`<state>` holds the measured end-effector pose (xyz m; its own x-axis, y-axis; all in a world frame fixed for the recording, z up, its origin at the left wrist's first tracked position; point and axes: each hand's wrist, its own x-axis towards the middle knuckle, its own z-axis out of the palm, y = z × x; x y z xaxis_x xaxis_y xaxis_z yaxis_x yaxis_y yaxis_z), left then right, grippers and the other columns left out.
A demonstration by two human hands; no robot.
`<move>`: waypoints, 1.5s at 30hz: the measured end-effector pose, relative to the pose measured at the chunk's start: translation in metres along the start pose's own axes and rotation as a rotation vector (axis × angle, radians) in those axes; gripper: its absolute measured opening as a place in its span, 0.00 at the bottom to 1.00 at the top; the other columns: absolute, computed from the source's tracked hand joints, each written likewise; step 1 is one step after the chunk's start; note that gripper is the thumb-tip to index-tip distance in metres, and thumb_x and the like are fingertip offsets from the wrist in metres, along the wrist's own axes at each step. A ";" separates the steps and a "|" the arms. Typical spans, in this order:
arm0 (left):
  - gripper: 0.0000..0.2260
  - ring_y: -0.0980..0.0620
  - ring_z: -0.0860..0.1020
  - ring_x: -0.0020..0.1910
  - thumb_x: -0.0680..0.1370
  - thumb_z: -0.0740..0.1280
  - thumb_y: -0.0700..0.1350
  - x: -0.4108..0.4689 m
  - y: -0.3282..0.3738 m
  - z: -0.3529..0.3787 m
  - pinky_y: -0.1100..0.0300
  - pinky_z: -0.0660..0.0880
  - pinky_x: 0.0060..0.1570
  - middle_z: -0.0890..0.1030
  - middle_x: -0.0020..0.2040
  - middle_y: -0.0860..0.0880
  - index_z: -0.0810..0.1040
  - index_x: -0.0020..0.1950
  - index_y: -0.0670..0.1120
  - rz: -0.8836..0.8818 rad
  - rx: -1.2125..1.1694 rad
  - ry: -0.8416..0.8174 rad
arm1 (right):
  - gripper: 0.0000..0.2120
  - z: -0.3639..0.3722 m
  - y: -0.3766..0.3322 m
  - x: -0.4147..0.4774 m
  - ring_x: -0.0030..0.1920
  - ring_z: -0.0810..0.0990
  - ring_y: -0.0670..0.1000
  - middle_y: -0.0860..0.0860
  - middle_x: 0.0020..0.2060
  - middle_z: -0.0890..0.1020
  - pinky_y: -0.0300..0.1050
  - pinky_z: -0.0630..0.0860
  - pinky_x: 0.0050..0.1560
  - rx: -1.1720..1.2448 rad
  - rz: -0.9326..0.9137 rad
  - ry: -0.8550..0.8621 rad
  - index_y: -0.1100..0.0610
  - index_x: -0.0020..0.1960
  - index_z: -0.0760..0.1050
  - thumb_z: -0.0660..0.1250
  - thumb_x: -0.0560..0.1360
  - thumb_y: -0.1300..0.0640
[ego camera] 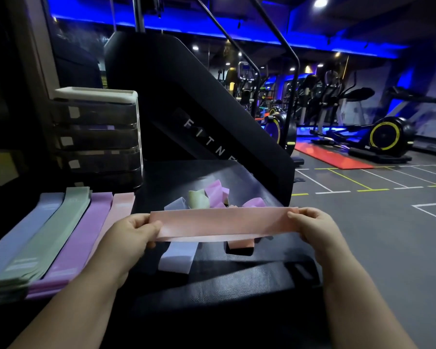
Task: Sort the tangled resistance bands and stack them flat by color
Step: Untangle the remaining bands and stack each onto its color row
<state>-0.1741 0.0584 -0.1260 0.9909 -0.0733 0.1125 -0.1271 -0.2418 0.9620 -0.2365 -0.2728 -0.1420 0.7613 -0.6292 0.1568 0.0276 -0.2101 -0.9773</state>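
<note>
Noted flat pink elastic resistance band (224, 224) held level above black padded bench (212, 285), pinched at either end by left hand (136, 230) and right hand (312, 225). Judged light, soft, stretchy, prone to twisting; best gripped at the ends. Observed tangled pastel bands (212, 197) behind, partly hidden. Could not count layers in sorted flat stacks (71, 238) at left.

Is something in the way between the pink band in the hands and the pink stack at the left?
Nothing visible is. The left hand and right hand hold the pink band stretched over the loose bands; the pink stack lies beyond the left hand, its top bare.
</note>
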 end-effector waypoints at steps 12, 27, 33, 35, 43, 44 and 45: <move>0.06 0.51 0.80 0.39 0.73 0.72 0.40 -0.005 0.005 -0.003 0.55 0.75 0.46 0.83 0.36 0.52 0.83 0.40 0.52 0.054 0.095 0.082 | 0.03 -0.002 0.005 0.001 0.40 0.82 0.52 0.53 0.34 0.86 0.47 0.76 0.52 -0.036 0.029 -0.022 0.57 0.41 0.84 0.76 0.68 0.61; 0.11 0.48 0.82 0.38 0.78 0.67 0.51 -0.010 0.009 0.001 0.56 0.76 0.39 0.84 0.38 0.47 0.80 0.44 0.44 -0.007 -0.138 0.054 | 0.10 0.005 -0.014 -0.011 0.29 0.82 0.48 0.52 0.30 0.81 0.40 0.65 0.33 0.261 0.188 0.005 0.57 0.41 0.75 0.67 0.78 0.52; 0.03 0.49 0.80 0.39 0.77 0.69 0.42 -0.011 0.004 0.000 0.58 0.72 0.37 0.83 0.38 0.49 0.78 0.46 0.50 0.066 0.006 0.093 | 0.11 0.012 -0.009 -0.010 0.27 0.78 0.44 0.53 0.38 0.78 0.36 0.68 0.28 0.195 0.054 -0.008 0.53 0.45 0.73 0.64 0.77 0.69; 0.08 0.49 0.81 0.43 0.76 0.70 0.43 -0.011 0.003 -0.004 0.57 0.72 0.41 0.84 0.41 0.50 0.75 0.52 0.54 0.080 0.067 0.088 | 0.12 0.015 -0.008 -0.008 0.27 0.78 0.44 0.52 0.40 0.78 0.38 0.67 0.29 0.204 0.020 0.007 0.51 0.47 0.71 0.62 0.78 0.69; 0.07 0.48 0.82 0.43 0.73 0.73 0.42 -0.012 0.000 -0.021 0.47 0.79 0.52 0.85 0.39 0.52 0.80 0.45 0.53 0.052 0.141 0.058 | 0.14 0.030 -0.003 -0.013 0.25 0.74 0.42 0.54 0.35 0.76 0.37 0.68 0.30 0.220 -0.131 0.049 0.51 0.43 0.71 0.62 0.77 0.70; 0.06 0.48 0.82 0.43 0.73 0.73 0.41 -0.013 0.001 -0.024 0.48 0.79 0.52 0.84 0.39 0.52 0.80 0.44 0.52 0.055 0.149 0.069 | 0.15 0.032 -0.003 -0.015 0.25 0.72 0.41 0.54 0.33 0.74 0.36 0.68 0.29 0.215 -0.146 0.049 0.52 0.42 0.71 0.62 0.77 0.71; 0.05 0.49 0.82 0.43 0.73 0.73 0.41 -0.014 0.001 -0.027 0.51 0.78 0.49 0.84 0.40 0.52 0.80 0.44 0.51 0.060 0.166 0.078 | 0.15 0.035 -0.003 -0.016 0.24 0.72 0.41 0.54 0.32 0.74 0.34 0.69 0.29 0.212 -0.161 0.047 0.54 0.41 0.72 0.61 0.77 0.72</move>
<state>-0.1873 0.0848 -0.1197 0.9809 -0.0188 0.1935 -0.1850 -0.3960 0.8994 -0.2261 -0.2356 -0.1465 0.7055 -0.6353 0.3143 0.2846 -0.1522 -0.9465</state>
